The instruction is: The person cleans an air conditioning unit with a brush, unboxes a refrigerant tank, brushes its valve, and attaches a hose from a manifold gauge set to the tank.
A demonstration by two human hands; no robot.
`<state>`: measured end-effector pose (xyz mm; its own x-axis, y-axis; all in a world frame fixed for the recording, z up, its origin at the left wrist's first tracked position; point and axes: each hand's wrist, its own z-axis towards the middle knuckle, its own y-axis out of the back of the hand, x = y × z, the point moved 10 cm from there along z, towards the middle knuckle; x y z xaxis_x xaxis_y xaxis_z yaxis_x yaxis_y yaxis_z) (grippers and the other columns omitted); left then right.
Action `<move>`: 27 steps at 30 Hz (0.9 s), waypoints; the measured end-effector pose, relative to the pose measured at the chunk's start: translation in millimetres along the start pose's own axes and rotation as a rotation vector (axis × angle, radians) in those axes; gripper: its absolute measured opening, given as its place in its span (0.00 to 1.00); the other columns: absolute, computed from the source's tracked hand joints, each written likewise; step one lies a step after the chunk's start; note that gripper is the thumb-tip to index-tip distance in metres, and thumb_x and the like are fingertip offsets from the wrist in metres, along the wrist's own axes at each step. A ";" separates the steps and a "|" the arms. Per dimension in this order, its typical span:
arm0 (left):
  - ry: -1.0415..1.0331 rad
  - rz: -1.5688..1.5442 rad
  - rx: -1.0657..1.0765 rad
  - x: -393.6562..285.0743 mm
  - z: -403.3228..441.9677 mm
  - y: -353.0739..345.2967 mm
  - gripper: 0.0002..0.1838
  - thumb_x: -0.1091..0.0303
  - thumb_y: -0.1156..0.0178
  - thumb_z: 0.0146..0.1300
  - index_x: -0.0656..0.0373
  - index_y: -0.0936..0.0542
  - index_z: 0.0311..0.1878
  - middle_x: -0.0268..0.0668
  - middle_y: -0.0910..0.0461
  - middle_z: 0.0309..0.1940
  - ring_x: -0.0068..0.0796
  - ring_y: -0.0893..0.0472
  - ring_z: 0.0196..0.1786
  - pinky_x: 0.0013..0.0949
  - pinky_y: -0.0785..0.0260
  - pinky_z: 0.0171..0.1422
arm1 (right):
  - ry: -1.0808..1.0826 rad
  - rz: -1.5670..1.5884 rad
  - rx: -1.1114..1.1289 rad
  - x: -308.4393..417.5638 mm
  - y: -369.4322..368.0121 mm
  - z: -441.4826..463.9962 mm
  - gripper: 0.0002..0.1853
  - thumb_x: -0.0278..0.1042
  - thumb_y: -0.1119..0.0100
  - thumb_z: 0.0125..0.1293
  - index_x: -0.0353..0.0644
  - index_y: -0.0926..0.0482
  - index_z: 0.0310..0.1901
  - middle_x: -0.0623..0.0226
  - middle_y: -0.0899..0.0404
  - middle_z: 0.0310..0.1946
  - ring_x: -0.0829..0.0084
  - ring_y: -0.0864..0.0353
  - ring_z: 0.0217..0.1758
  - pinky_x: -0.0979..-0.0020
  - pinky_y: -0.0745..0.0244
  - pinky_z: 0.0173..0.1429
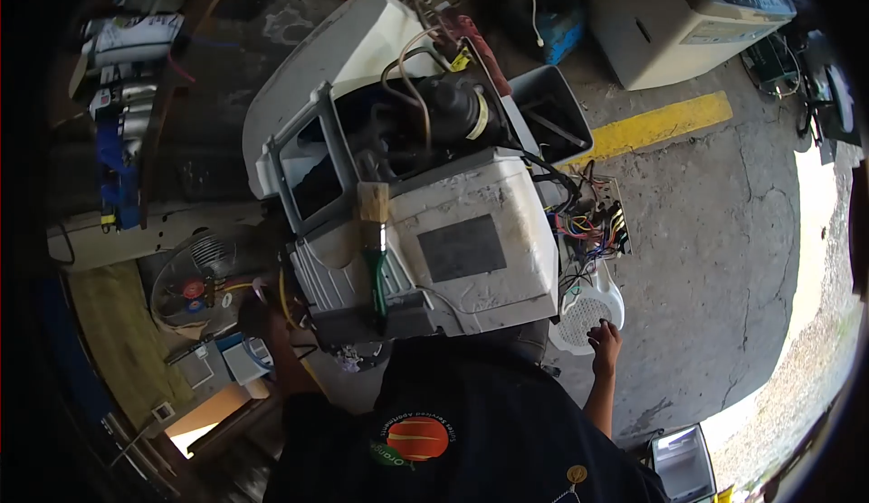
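In front of me stands an opened appliance with a dirty white casing (pixel 525 204), bent copper pipes and a black rounded part (pixel 453 105) inside. A paintbrush (pixel 378 281) with a green handle and pale bristles lies across its near side. My right hand (pixel 606 342) is beside the white perforated grille (pixel 579 317), right of the casing. Its fingers are bent together, and what they hold, if anything, is too small to make out. My left hand (pixel 261 317) is low on the left in deep shadow, near a wire-caged fan (pixel 195 268); its fingers are hard to see.
Loose coloured wires (pixel 593 227) hang from the appliance's right side. Beyond it are a grey bin (pixel 552 109), a blue cylinder (pixel 563 37) and a large pale machine (pixel 652 32). Red and blue gauges (pixel 193 295) sit by the fan. A yellow stripe (pixel 661 127) crosses the concrete floor.
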<state>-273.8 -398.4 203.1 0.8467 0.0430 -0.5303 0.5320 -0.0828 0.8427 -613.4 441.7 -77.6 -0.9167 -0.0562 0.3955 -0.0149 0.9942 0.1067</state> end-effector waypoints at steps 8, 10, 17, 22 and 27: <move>0.104 -0.611 0.300 23.7 -16.2 20.3 0.13 0.60 0.42 0.76 0.57 0.27 0.54 0.31 0.22 0.38 0.20 0.20 0.40 0.27 0.30 0.40 | -0.056 -0.339 0.158 -63.9 -88.0 -13.0 0.25 0.48 0.42 0.75 0.42 0.25 0.65 0.61 0.15 0.40 0.65 0.14 0.42 0.60 0.23 0.48; 0.020 -0.672 0.413 32.3 -7.5 23.3 0.11 0.61 0.43 0.77 0.58 0.24 0.52 0.31 0.22 0.39 0.22 0.21 0.42 0.30 0.29 0.49 | 0.006 -0.378 0.075 -67.0 -111.9 -32.5 0.24 0.47 0.42 0.75 0.42 0.25 0.65 0.61 0.15 0.40 0.67 0.14 0.41 0.62 0.23 0.46; -0.117 -0.828 0.584 16.2 -20.5 39.5 0.18 0.60 0.44 0.81 0.63 0.26 0.63 0.38 0.18 0.53 0.26 0.22 0.62 0.35 0.34 0.70 | 0.583 -1.138 0.351 -95.6 -314.2 -137.7 0.21 0.40 0.41 0.75 0.33 0.20 0.60 0.50 0.11 0.40 0.59 0.10 0.40 0.61 0.19 0.47; -0.098 -1.054 0.497 67.2 7.2 52.2 0.13 0.66 0.46 0.81 0.64 0.25 0.60 0.41 0.17 0.52 0.29 0.18 0.58 0.35 0.27 0.64 | 0.722 -1.201 0.643 -104.8 -491.6 -303.0 0.20 0.39 0.39 0.74 0.39 0.20 0.62 0.48 0.11 0.45 0.55 0.10 0.49 0.59 0.18 0.53; 0.238 -1.053 0.232 196.8 82.2 36.5 0.09 0.69 0.44 0.78 0.65 0.21 0.51 0.39 0.16 0.40 0.29 0.15 0.44 0.34 0.23 0.52 | 0.885 -1.361 0.525 -102.3 -542.9 -341.1 0.21 0.41 0.38 0.73 0.39 0.20 0.62 0.46 0.11 0.45 0.51 0.10 0.50 0.58 0.17 0.53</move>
<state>-88.4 -474.7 121.9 -0.0359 0.3905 -0.9199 0.9946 -0.0762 -0.0711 -375.3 -123.7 135.1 0.3508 -0.6770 0.6470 -0.8275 0.0994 0.5526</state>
